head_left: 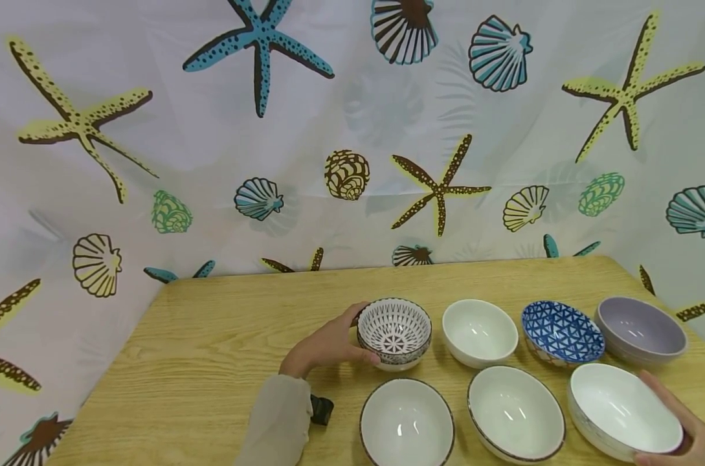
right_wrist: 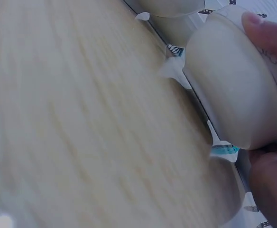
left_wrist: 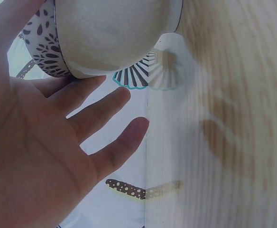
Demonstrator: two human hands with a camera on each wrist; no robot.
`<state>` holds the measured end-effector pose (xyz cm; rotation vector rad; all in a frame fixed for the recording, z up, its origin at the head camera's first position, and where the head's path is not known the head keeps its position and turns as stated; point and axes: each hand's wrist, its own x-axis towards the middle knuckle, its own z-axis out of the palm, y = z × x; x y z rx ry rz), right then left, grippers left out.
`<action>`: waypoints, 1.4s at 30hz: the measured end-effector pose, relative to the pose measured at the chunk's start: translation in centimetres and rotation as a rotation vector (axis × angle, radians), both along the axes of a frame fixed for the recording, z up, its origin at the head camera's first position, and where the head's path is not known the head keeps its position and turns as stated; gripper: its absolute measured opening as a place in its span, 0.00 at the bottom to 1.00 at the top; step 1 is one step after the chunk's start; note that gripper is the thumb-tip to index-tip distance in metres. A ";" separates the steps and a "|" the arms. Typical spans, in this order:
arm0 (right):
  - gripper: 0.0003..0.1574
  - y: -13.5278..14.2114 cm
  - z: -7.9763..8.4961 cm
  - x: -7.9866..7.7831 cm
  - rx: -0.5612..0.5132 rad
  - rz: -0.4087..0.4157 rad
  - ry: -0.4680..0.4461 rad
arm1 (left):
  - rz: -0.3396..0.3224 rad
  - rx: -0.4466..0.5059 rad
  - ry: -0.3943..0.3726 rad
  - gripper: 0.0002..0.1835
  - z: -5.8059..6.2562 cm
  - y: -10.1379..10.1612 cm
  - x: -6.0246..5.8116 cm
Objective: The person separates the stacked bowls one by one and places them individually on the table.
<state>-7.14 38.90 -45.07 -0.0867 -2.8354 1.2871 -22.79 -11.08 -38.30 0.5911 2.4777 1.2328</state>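
Note:
My left hand (head_left: 331,343) grips the left side of a small bowl (head_left: 394,330) with a black-and-white pattern and a pale lower part. Its thumb lies at the front and other fingers pass behind the wall; in the left wrist view several fingers spread below the bowl (left_wrist: 115,38). At the lower right, my right hand (head_left: 687,427) holds a white bowl (head_left: 620,408) with faint markings on its outside. Thumb and fingers are on opposite sides of this bowl (right_wrist: 228,80), which looks tilted in the head view. Whether either bowl touches the table is hard to tell.
Two dark-rimmed cream bowls stand in front, one left (head_left: 406,424) and one right (head_left: 515,414). Behind are a plain white bowl (head_left: 480,330), a blue-patterned bowl (head_left: 562,330) and a purple-grey bowl (head_left: 640,327). A shell-and-starfish cloth (head_left: 329,239) hangs behind the wooden table (head_left: 212,336).

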 end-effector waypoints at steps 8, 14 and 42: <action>0.73 0.3 -1.0 0.1 -0.054 0.022 0.064 | 0.002 0.000 -0.007 0.58 0.0 0.1 0.1; 0.72 0.3 -0.9 0.1 -0.101 0.056 0.017 | 0.006 -0.010 0.000 0.58 0.1 0.1 0.0; 0.71 0.2 1.9 -2.0 -0.371 0.428 0.500 | -0.009 0.005 -0.009 0.58 0.0 -0.1 -0.1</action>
